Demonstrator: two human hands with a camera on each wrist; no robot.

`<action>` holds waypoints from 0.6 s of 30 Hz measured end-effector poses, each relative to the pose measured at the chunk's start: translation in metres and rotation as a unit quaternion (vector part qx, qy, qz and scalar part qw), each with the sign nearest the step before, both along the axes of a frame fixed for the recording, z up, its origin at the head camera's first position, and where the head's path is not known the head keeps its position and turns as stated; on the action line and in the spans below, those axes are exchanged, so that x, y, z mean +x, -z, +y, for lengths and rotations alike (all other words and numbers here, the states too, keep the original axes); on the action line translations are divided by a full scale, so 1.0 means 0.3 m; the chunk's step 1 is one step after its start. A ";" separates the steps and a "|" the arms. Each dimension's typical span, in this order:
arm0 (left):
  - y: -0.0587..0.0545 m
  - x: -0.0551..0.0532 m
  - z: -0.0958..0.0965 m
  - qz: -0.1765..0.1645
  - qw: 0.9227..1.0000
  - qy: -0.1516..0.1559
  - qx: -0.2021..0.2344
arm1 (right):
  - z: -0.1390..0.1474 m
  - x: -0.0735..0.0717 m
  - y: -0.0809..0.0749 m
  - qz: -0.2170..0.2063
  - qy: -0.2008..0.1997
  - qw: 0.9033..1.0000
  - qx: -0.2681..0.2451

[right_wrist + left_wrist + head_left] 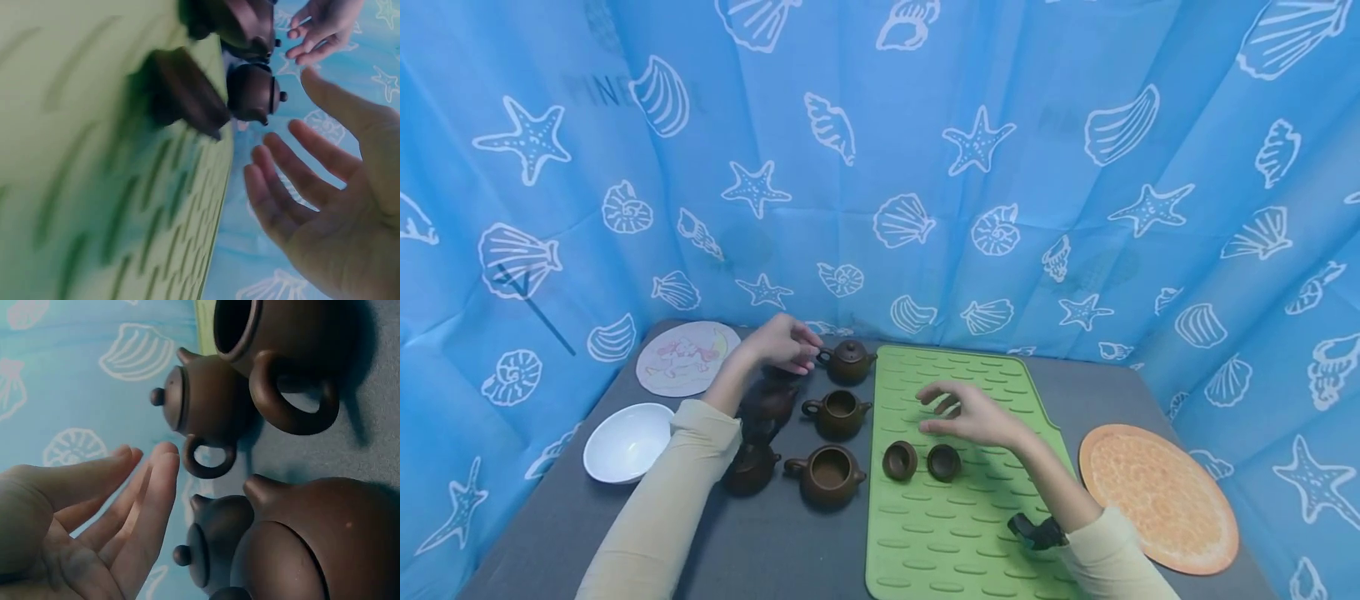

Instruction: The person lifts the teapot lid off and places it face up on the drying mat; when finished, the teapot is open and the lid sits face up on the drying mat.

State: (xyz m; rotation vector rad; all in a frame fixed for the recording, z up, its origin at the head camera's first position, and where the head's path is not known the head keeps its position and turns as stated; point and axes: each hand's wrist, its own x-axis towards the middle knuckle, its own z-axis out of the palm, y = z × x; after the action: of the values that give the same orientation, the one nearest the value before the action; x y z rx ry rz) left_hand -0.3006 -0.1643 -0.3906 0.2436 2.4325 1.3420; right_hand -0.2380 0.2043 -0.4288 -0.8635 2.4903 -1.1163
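My left hand (784, 343) hovers at the back beside a brown lidded teapot (848, 363), its fingers loosely bent and empty. In the left wrist view a gap shows between the fingertips (165, 453) and that teapot's handle. Two lidless teapots, a middle one (838, 415) and a front one (831, 477), stand in line before it. More dark lidded teapots (751, 468) sit under the left forearm, partly hidden. Over the green mat (917, 542) my right hand (973, 414) is held up, fingers spread and empty, behind a left cup (899, 461) and a right cup (943, 462).
A white bowl (627, 442) and a round pale mat with a drawing (685, 358) lie to the left. An orange round placemat (1157, 500) lies to the right on the grey table (767, 550). A blue shell-patterned curtain (880, 167) hangs behind.
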 end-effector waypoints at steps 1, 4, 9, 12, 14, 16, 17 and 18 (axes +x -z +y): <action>0.004 -0.011 0.002 -0.008 1.000 0.002 0.004 | -0.017 -0.017 -0.009 0.005 0.005 1.000 -0.010; 0.011 -0.039 0.009 -0.028 1.000 0.004 0.011 | -0.074 -0.071 -0.038 0.012 0.023 0.999 -0.039; 0.011 -0.079 0.014 -0.052 0.999 -0.005 0.007 | -0.176 -0.167 -0.066 -0.015 0.054 0.995 -0.083; 0.028 -0.100 0.011 -0.066 0.998 -0.015 0.002 | -0.239 -0.211 -0.068 -0.058 0.081 0.989 -0.105; 0.042 -0.109 0.008 -0.075 0.997 -0.020 0.004 | -0.280 -0.232 -0.067 -0.075 0.094 0.987 -0.110; 0.056 -0.116 0.006 -0.087 0.996 -0.026 0.011 | -0.317 -0.253 -0.063 -0.089 0.106 0.984 -0.111; 0.059 -0.117 0.006 -0.093 0.995 -0.029 0.016 | -0.334 -0.264 -0.059 -0.095 0.111 0.983 -0.111; 0.062 -0.117 0.007 -0.098 0.994 -0.034 0.020 | -0.349 -0.273 -0.054 -0.096 0.114 0.983 -0.108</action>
State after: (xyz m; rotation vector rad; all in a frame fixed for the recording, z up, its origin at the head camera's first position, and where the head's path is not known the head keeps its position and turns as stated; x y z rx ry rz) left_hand -0.3359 -0.1623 -0.4091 0.0377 2.2714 1.3751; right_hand -0.3200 0.0995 -0.4125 -0.4999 2.3811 -1.4923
